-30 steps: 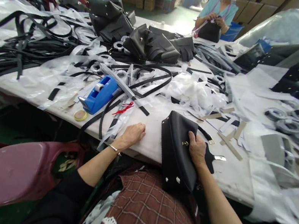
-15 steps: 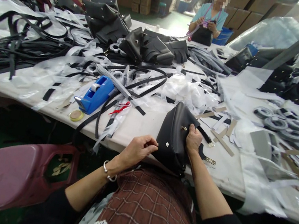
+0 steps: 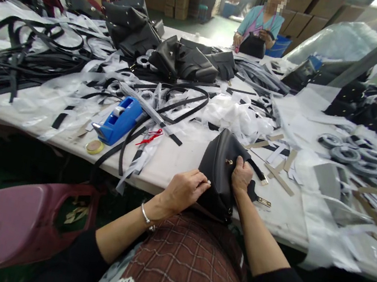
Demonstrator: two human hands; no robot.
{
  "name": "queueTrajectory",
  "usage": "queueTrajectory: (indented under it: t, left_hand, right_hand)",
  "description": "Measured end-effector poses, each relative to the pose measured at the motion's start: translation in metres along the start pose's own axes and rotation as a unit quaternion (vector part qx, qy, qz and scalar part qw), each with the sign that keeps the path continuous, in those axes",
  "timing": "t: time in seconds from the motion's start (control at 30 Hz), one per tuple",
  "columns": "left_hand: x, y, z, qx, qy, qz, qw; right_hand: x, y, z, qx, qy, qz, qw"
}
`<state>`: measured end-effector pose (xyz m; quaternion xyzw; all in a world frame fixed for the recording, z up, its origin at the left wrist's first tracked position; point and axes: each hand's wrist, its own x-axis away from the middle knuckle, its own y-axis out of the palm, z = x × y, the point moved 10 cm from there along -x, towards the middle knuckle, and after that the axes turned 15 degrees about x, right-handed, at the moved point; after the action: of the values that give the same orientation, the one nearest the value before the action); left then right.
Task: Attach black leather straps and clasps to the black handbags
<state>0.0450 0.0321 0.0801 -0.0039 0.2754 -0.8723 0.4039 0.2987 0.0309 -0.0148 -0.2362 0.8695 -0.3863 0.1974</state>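
Note:
A black handbag (image 3: pixel 220 162) stands tilted at the table's front edge, close against my apron. My right hand (image 3: pixel 241 177) is closed on its right side, thumb on the front near a small gold clasp. The fingers on the far side are hidden. My left hand (image 3: pixel 185 190) is pinched at the bag's left face, its fingertips on a small white bit (image 3: pixel 209 182) that may be paper or tape. A strap end with a gold metal fitting (image 3: pixel 264 201) lies to the right of the bag.
Left of the bag are a blue tape dispenser (image 3: pixel 119 121), red-handled snips (image 3: pixel 149 137) and a yellow tape roll (image 3: pixel 94 146). Behind lie black bags (image 3: pixel 132 24), straps and plastic wrap. A co-worker (image 3: pixel 262 23) handles another bag across the table. A maroon chair (image 3: pixel 10 221) stands at lower left.
My left hand has moved right, and its pinched fingertips have reached the white bit on the bag. My right hand keeps its hold. The co-worker's hands have come down.

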Motion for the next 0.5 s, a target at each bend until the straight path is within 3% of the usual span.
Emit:
queueTrajectory:
  t: [0.3,0.5]
  left_hand:
    - [-0.009,0.002,0.002,-0.037,-0.029,0.008,0.999]
    - [-0.002,-0.012,-0.018,0.088,-0.056,0.051,0.993]
  right_hand:
    - [0.001,-0.001,-0.001,-0.002,-0.004,0.002,1.000]
    - [0.001,-0.001,-0.001,0.000,-0.006,-0.001,1.000]
